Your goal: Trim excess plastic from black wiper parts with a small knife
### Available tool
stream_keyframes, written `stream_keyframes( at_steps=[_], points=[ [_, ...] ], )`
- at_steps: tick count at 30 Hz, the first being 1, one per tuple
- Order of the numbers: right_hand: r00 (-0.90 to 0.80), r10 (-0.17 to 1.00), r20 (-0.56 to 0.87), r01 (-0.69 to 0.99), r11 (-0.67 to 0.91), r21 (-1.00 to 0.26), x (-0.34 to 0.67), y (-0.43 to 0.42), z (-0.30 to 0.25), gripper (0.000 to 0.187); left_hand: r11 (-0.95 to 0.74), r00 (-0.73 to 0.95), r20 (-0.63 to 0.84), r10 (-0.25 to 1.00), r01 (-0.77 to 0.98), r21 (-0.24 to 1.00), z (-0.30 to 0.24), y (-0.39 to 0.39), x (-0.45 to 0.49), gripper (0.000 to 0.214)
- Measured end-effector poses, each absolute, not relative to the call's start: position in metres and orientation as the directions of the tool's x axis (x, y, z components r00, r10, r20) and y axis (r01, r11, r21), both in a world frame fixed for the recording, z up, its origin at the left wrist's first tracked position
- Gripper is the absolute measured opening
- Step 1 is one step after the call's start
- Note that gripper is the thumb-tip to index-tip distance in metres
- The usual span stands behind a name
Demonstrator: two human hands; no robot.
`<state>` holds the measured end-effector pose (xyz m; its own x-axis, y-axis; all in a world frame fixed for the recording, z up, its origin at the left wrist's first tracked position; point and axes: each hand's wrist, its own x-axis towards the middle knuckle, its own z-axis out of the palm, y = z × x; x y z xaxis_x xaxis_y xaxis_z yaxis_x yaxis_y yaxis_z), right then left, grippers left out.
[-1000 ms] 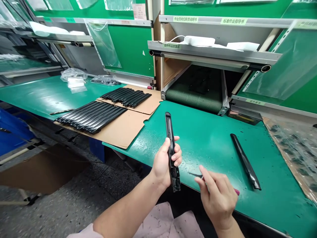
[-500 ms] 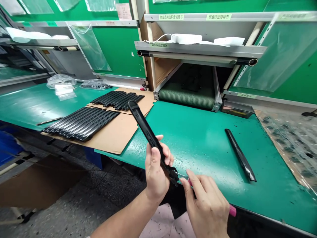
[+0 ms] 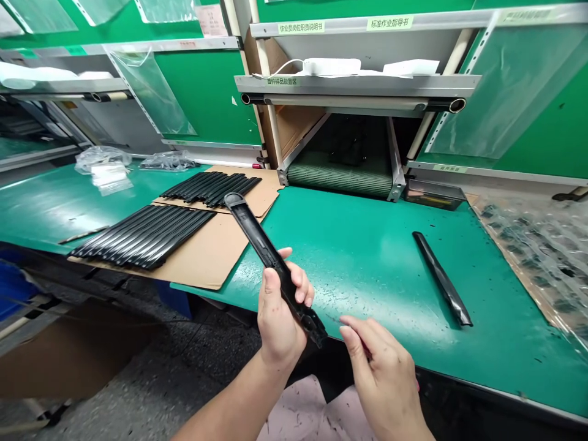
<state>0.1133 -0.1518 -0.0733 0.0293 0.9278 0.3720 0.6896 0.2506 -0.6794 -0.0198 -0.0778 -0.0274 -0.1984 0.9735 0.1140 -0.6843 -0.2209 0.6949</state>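
Black strip point(image 3: 271, 260) in left hand's point(image 3: 280, 312) closed fingers, far end up-left; right-hand point(image 3: 383, 373) grip unclear.

Single head view, looking forward-down across green bench point(image 3: 367, 257), hands close below.

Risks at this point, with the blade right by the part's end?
1. The right hand holds a thin blade tool pointing at the left hand; a slip might cut a finger.
2. The black strip is gripped near its lower end only; its long free end may flex or swing.
3. Trimmings scattered on the green mat could scratch parts.
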Motion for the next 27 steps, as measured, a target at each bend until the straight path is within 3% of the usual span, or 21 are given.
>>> stream_keyframes(
  at_steps=[3,8,12,18,21,24,27],
  points=[
    [-0.044,0.954,0.296,0.645,0.253,-0.721,0.12,-0.149,-0.071,0.026,-0.031,-0.031,0.012,0.999,-0.728,0.685,-0.028,-0.075,-0.019,0.032],
    [-0.149,0.946,0.288,0.61,0.317,-0.727,0.13,-0.144,-0.069,0.021,0.254,0.192,-0.166,0.967,-0.762,0.595,-0.033,-0.069,-0.017,0.035],
    [-0.167,0.924,0.344,0.565,0.376,-0.734,0.133,-0.141,-0.075,0.02,0.316,0.255,-0.187,0.949,-0.786,0.531,-0.034,-0.068,-0.017,0.035],
    [-0.198,0.892,0.407,0.651,0.43,-0.626,0.132,-0.138,-0.079,0.02,0.359,0.312,-0.183,0.932,-0.743,0.565,-0.038,-0.065,-0.017,0.035],
    [-0.27,0.949,0.164,0.644,0.305,-0.702,0.138,-0.135,-0.07,0.037,0.388,0.347,-0.188,0.919,-0.713,0.584,-0.042,-0.066,-0.016,0.035],
    [-0.427,0.889,-0.167,0.514,0.087,-0.853,0.15,-0.128,-0.06,0.055,0.417,0.386,-0.183,0.904,-0.7,0.58,-0.043,-0.068,-0.016,0.036],
    [-0.437,0.866,-0.242,0.429,-0.036,-0.903,0.159,-0.124,-0.058,0.058,0.402,0.383,-0.164,0.909,-0.704,0.585,-0.041,-0.068,-0.017,0.035]
  ],
)
